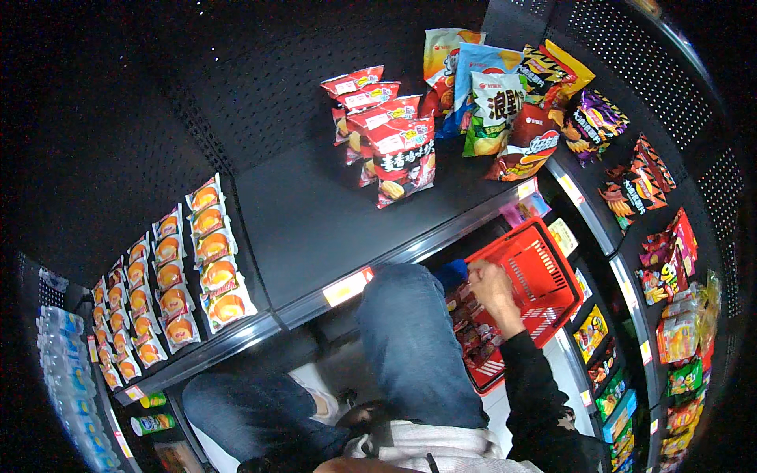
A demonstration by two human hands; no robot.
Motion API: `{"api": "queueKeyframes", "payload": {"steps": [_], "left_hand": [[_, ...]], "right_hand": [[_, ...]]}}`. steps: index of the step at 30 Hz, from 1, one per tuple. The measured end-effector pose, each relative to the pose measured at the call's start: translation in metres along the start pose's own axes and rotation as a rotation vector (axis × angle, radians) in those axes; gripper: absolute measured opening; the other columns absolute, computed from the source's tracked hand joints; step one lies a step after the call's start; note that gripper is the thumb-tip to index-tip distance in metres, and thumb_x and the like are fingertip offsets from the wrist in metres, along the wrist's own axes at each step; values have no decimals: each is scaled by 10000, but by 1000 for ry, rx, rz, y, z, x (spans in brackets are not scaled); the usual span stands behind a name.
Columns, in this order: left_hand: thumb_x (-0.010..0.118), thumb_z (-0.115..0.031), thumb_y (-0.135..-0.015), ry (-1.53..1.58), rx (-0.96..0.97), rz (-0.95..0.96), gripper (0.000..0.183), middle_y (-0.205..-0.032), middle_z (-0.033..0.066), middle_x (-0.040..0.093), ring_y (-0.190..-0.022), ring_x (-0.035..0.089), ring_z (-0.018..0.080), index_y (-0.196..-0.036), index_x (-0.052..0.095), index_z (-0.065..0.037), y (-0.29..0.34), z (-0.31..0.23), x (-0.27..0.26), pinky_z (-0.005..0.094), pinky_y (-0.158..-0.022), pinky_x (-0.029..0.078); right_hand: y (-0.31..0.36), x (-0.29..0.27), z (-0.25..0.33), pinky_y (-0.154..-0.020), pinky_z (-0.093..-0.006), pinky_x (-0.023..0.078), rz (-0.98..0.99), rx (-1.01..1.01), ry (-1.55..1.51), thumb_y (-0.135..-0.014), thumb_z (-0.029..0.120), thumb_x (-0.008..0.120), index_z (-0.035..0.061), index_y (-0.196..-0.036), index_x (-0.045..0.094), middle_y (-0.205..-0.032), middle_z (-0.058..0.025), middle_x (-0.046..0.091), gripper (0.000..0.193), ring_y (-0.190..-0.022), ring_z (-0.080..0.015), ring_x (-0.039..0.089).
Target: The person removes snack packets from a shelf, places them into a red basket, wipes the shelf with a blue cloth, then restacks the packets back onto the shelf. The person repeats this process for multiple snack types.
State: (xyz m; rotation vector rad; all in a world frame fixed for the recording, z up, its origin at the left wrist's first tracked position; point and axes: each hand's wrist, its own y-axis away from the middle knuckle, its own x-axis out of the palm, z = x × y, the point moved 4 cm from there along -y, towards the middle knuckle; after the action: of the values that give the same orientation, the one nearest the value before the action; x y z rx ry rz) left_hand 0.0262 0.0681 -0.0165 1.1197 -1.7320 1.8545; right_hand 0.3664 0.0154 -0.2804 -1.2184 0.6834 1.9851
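Observation:
My right hand (492, 290), in a black sleeve, reaches over the red shopping basket (511, 244) beside my knee. Its fingers are curled together; what lies in them, if anything, is hidden. Right at the fingertips shows a small dark blue patch (451, 273) whose kind I cannot make out. Several red snack packets (471, 325) lie in the basket's near part, under my wrist, while its far part shows bare slotted plastic. My left hand is out of view.
A shelf (307, 213) runs across in front, bearing rows of packaged buns (217, 248) and red snack bags (404, 158). Larger chip bags (497, 110) crowd its right end. Shelves of snacks (682, 339) curve along the right. Bottled water (67, 363) stands far left.

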Motion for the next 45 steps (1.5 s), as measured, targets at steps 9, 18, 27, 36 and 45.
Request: {"api": "queueKeyframes", "payload": {"steps": [9,18,27,36,45], "left_hand": [[745,-169,-1004,-212,86,147,188,-899,163,683,-623,629,263,-982,730,17,-7,-21,-7,358,-527,451],[732,-185,-1023,-263,71,104,248,-957,166,672,-704,650,263,-855,701,-5,-11,-42,-5,365,-605,490],[641,-60,-1004,-247,61,-258,107,-888,141,642,-732,643,235,-941,585,5,-9,-41,-8,329,-599,484],[560,-218,-1097,-852,-74,30,219,-958,83,675,-777,638,213,-931,569,-75,-11,-37,-18,351,-653,497],[882,-147,-886,-1086,-177,222,196,-1099,156,721,-869,695,234,-998,773,-28,-30,-45,-23,360,-774,547]], "right_hand": [[-34,-130,139,-819,-425,554,-336,-558,-332,-1002,69,626,29,-1181,724,-1014,-177,695,208,-907,-352,692],[-109,-130,241,-1013,-477,499,-531,-985,99,-938,6,624,50,-1260,704,-1220,-139,689,335,-1154,-356,602],[-109,-134,239,-924,-458,502,-471,-941,181,-914,80,671,72,-1137,765,-988,-140,665,242,-1002,-339,617],[-30,-208,142,-895,-360,536,-360,-669,-208,-1007,76,639,-10,-1110,691,-1023,-148,692,145,-981,-271,685],[26,-170,-84,-526,-302,443,-356,-34,-376,-1051,80,602,54,-1296,617,-747,3,569,247,-598,-88,527]]}}
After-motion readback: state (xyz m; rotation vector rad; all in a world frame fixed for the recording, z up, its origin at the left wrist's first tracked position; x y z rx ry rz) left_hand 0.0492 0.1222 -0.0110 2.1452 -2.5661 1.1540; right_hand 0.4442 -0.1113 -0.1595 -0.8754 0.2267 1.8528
